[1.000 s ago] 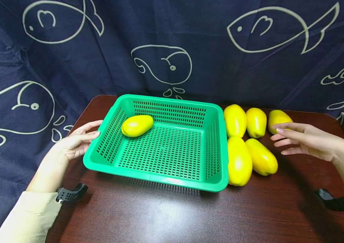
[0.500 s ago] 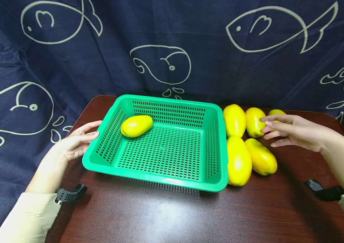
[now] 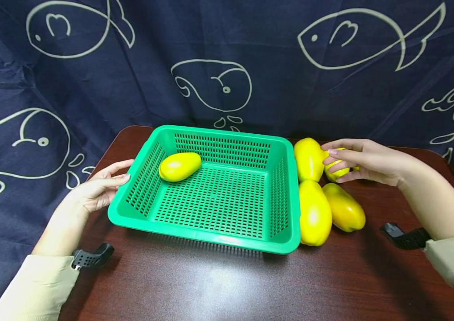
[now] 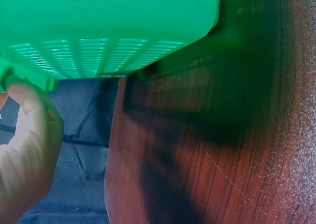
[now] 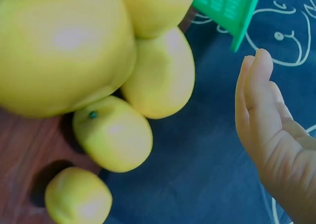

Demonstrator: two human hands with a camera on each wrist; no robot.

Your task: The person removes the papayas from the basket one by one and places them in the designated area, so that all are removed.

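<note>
A green perforated plastic basket (image 3: 204, 236) sits on the table in the head view, one yellow mango (image 3: 180, 167) lying inside at its left. My left hand (image 3: 97, 191) grips the basket's left rim, thumb on top; the left wrist view also shows this hand (image 4: 32, 145) at the rim. Right of the basket is a cluster of several yellow mangoes (image 3: 315, 214). Above the back ones hovers my right hand (image 3: 365, 162), fingers apart and holding nothing, partly hiding a mango (image 3: 337, 173). In the right wrist view that hand (image 5: 276, 135) appears beside the mangoes (image 5: 113, 135).
The dark reddish-brown wooden table (image 3: 162, 285) extends in front of the basket. A navy cloth (image 3: 275, 98) with white fish and whale outlines hangs behind and at the left. Each wrist wears a black strap (image 3: 92, 256).
My right hand has moved left over the back mangoes, from the far right one toward the basket side. My left hand and the basket have stayed in place.
</note>
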